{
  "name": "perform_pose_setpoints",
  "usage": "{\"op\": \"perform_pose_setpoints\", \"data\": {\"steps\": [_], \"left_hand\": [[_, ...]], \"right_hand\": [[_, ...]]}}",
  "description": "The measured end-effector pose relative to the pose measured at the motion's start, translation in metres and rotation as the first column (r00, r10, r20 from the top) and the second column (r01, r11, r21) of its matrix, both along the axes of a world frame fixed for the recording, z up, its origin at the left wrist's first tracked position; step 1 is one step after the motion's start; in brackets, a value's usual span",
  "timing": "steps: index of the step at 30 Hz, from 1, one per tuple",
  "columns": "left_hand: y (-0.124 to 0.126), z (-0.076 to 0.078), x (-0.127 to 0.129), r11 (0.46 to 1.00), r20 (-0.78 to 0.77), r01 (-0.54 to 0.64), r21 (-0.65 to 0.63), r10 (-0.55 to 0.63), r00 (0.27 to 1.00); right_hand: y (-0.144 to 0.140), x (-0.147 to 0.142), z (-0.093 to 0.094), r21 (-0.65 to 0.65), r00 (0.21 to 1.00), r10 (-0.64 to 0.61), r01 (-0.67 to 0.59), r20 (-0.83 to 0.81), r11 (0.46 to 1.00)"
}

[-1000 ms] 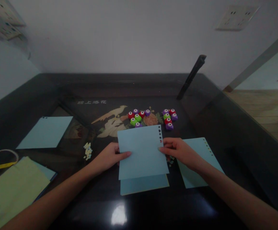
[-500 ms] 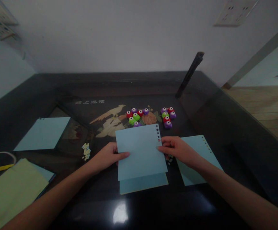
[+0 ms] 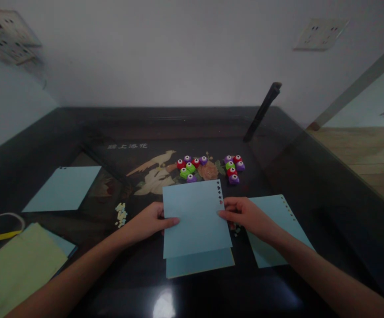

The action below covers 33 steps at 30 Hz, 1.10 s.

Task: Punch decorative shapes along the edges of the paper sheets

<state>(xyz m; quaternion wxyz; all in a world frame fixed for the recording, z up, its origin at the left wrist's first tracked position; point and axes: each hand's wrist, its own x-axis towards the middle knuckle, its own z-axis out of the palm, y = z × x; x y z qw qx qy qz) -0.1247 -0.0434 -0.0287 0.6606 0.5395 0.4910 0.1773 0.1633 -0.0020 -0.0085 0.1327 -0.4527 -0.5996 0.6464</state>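
Top sheet [image 3: 195,221], blue: long axis roughly twelve-to-six. Left hand [image 3: 148,219]: grip clamped on its nine o'clock edge. Right hand [image 3: 245,215]: likewise, three o'clock. Neither nearer.

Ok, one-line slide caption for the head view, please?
Left hand and right hand hold a blue sheet with shaped holes, colourful pieces beyond.

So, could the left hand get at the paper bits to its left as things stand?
Probably, if it lets go: the left hand holds the upper blue sheet, but the paper bits lie close by, nothing seen over them.
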Motion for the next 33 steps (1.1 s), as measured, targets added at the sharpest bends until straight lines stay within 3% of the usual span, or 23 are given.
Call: {"op": "perform_pose_setpoints", "data": {"steps": [11, 16, 21, 26, 30, 33], "left_hand": [[0.001, 0.002, -0.002, 1.000, 0.056, 0.000, -0.001, 0.000, 0.998], [0.001, 0.008, -0.002, 0.999, 0.060, 0.017, -0.028, -0.015, 0.998], [0.001, 0.010, -0.003, 0.999, 0.041, 0.014, -0.046, -0.012, 0.999], [0.002, 0.007, -0.005, 1.000, 0.014, 0.004, -0.012, -0.004, 1.000], [0.002, 0.005, -0.006, 0.999, -0.012, -0.007, -0.032, 0.007, 1.000], [0.002, 0.004, -0.007, 0.998, -0.020, -0.020, -0.052, 0.019, 1.000]], "right_hand": [[0.000, -0.003, -0.002, 0.025, 0.999, 0.035, -0.036, 0.023, 0.999], [0.006, -0.002, -0.002, 0.095, 0.995, 0.068, -0.074, 0.068, 0.993], [0.011, 0.000, 0.006, 0.229, 0.994, 0.020, -0.044, 0.106, 0.972], [0.028, -0.002, 0.015, 0.421, 0.988, -0.012, -0.056, 0.156, 0.905], [0.054, -0.017, 0.016, 0.656, 0.970, -0.082, -0.090, 0.227, 0.750], [0.072, -0.040, 0.014, 0.715, 0.962, -0.097, -0.121, 0.257, 0.688]]}}
